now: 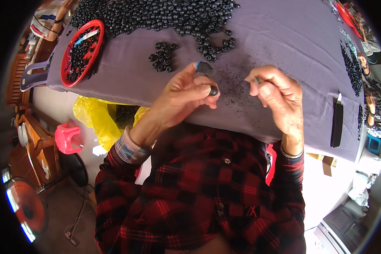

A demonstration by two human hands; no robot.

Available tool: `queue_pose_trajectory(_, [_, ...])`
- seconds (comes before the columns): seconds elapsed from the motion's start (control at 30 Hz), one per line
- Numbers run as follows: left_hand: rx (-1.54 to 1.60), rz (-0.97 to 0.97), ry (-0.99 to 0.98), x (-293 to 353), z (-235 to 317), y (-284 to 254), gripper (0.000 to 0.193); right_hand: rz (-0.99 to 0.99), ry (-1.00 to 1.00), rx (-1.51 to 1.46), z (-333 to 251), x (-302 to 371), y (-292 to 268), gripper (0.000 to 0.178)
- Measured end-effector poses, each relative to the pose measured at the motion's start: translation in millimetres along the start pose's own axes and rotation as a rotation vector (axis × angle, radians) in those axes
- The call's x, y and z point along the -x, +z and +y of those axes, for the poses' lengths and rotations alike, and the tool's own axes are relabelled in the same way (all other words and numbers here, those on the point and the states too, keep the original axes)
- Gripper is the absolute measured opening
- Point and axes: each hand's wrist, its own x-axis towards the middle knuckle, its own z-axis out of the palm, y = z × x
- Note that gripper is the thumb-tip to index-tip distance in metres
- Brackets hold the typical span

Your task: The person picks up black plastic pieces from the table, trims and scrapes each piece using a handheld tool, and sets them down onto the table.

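Observation:
My left hand (pixel 175 97) is closed over the table's near side, pinching a small black round piece (pixel 213 90) between thumb and fingers. A dark finger cover (pixel 205 69) with a blue edge sits on one of its fingertips. To the right, apart from it, my right hand (pixel 283 99) is closed in a pinch. A small greyish sliver (pixel 258 80) shows between those fingers; its kind is too small to tell. Fine black shavings (pixel 237 86) lie scattered on the cloth between and beyond the hands. A loose cluster of black round pieces (pixel 161 57) rests beyond my left hand.
Many more such pieces form a big heap (pixel 156 17) at the far side of the purple-grey cloth (pixel 279 38). A red basin (pixel 64 67) with black bits stands left, above a yellow bag (pixel 89 118). A long black white-tipped object (pixel 337 120) lies right. Other people sit around the edges.

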Motion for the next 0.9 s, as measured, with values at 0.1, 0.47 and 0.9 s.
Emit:
queue_pose_trajectory(0.1, [0.012,0.029,-0.036,-1,-7,-2,0.037,-0.017,-0.124,0.229,8,-3,9,0.020])
queue_pose_trajectory(0.47, [0.132,-0.121,-0.233,9,-4,0,0.050,-0.191,-0.189,0.224,-2,-8,31,0.009])
queue_pose_trajectory(0.9, [-1.461,0.543,0.473,6,14,-47,0.019,0.041,-0.037,0.937,69,-124,-6,0.025])
